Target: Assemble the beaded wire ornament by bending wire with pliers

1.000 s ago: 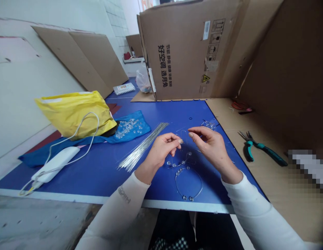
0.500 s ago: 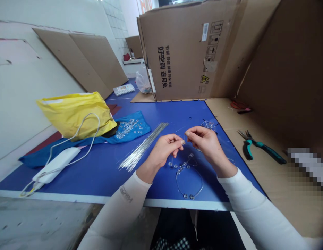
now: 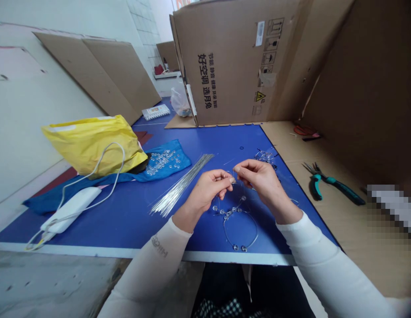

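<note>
Around: wire bundle (image 3: 182, 185) left, pliers (image 3: 322, 178) right on cardboard (image 3: 284, 148), beaded strand (image 3: 234, 210) and beaded loop (image 3: 244, 248) toward us.
In the way: our fingers hide most of the thin wire (image 3: 234, 174).
Left hand (image 3: 212, 187): fingers pinched on it.
Right hand (image 3: 258, 174): fingers pinched, same wire.
Thin wire: between both hands, over blue surface (image 3: 139, 225); runs fingertip to fingertip, full axis we can't tell.

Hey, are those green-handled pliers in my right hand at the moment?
No, the pliers lie on the brown cardboard, off to the right of the right hand and apart from it.
</note>
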The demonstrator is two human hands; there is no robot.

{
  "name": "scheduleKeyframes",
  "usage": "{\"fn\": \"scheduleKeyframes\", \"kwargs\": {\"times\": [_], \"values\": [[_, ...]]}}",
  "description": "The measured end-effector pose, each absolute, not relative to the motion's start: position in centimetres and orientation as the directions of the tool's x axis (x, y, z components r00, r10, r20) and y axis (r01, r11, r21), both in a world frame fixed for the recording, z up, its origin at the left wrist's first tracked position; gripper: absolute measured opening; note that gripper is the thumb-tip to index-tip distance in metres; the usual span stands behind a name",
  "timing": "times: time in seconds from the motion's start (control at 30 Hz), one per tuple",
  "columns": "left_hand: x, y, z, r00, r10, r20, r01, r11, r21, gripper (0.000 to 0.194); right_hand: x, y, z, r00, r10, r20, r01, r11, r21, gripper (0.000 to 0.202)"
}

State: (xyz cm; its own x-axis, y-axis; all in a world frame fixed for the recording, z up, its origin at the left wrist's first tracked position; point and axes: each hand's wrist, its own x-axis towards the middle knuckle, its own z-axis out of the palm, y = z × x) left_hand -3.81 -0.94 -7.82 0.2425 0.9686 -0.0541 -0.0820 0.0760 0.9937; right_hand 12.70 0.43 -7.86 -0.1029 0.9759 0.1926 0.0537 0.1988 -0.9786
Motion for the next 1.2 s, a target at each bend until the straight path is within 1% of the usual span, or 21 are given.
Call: {"fn": "scheduleKeyframes", "kwargs": {"times": [0.17, 0.27, 0.37, 0.43, 0.47, 0.53, 0.6, 0.67, 0.7, 0.73, 0.8, 0.93, 1.0, 1.13, 1.2], "values": [[-3.9, -0.9, -7.7, 0.211, 0.976, -0.059, -0.107, 0.083, 0.991, 0.016, 13.1, 0.5, -7.9, -0.082, 0.952, 0.295, 0.24, 0.306, -0.921, 0.027], [-4.0, -0.7, -7.7, 0.181, 0.981, -0.07, -0.122, 0.093, 0.988, 0.014, 14.3, 0.2, -7.7, -0.061, 0.931, 0.36, 0.378, 0.355, -0.855, 0.023], [-4.2, -0.5, -7.7, 0.146, 0.986, -0.084, -0.136, 0.104, 0.985, 0.013, 16.9, -0.3, -7.8, -0.059, 0.916, 0.397, 0.533, 0.365, -0.763, 0.019], [-4.3, -0.4, -7.6, 0.127, 0.988, -0.086, -0.147, 0.104, 0.984, 0.013, 19.7, -0.5, -8.3, -0.094, 0.912, 0.398, 0.751, 0.328, -0.574, 0.025], [-4.3, -0.4, -7.6, 0.12, 0.989, -0.086, -0.149, 0.104, 0.983, 0.013, 21.4, -0.6, -8.6, -0.1, 0.917, 0.385, 0.826, 0.293, -0.482, 0.028], [-4.3, -0.4, -7.5, 0.106, 0.99, -0.089, -0.146, 0.104, 0.984, 0.012, 25.0, -0.8, -9.6, -0.114, 0.934, 0.339, 0.934, 0.217, -0.284, 0.036], [-4.3, -0.4, -7.5, 0.088, 0.992, -0.092, -0.14, 0.104, 0.985, 0.011, 28.5, -1.1, -10.8, -0.065, 0.964, 0.258, 0.993, 0.087, -0.074, 0.049], [-4.2, -0.3, -7.4, 0.074, 0.993, -0.089, -0.135, 0.098, 0.986, 0.01, 31.1, -1.5, -11.9, 0.014, 0.972, 0.234, 1.0, -0.008, -0.025, 0.059], [-4.2, -0.3, -7.4, 0.069, 0.994, -0.086, -0.132, 0.095, 0.987, 0.01, 32.1, -1.8, -12.4, 0.054, 0.983, 0.178, 0.998, -0.057, 0.008, 0.06], [-4.1, -0.2, -7.4, 0.064, 0.995, -0.078, -0.128, 0.085, 0.988, 0.01, 32.8, -2.1, -12.8, 0.077, 0.989, 0.125, 0.997, -0.08, 0.02, 0.058], [-4.2, -0.2, -7.4, 0.041, 0.997, -0.067, -0.123, 0.071, 0.99, 0.011, 33.5, -2.5, -13.3, 0.093, 0.991, 0.096, 0.995, -0.096, 0.029, 0.054], [-4.5, 0.1, -7.6, 0.016, 0.998, -0.055, -0.121, 0.056, 0.991, 0.01, 33.6, -2.5, -13.7, 0.153, 0.979, 0.132, 0.987, -0.159, 0.033, 0.064], [-4.6, 0.1, -7.7, 0.019, 0.998, -0.053, -0.126, 0.055, 0.991, 0.009, 33.7, -2.3, -13.7, 0.19, 0.97, 0.15, 0.981, -0.195, 0.023, 0.066], [-4.6, 0.2, -7.7, 0.003, 0.999, -0.049, -0.153, 0.048, 0.987, 0.011, 34.5, -1.5, -13.6, 0.201, 0.965, 0.166, 0.98, -0.199, -0.03, 0.061], [-4.5, 0.2, -7.7, -0.001, 0.998, -0.057, -0.155, 0.056, 0.986, 0.012, 35.2, -0.9, -13.6, 0.172, 0.967, 0.188, 0.984, -0.162, -0.069, 0.051]]}}
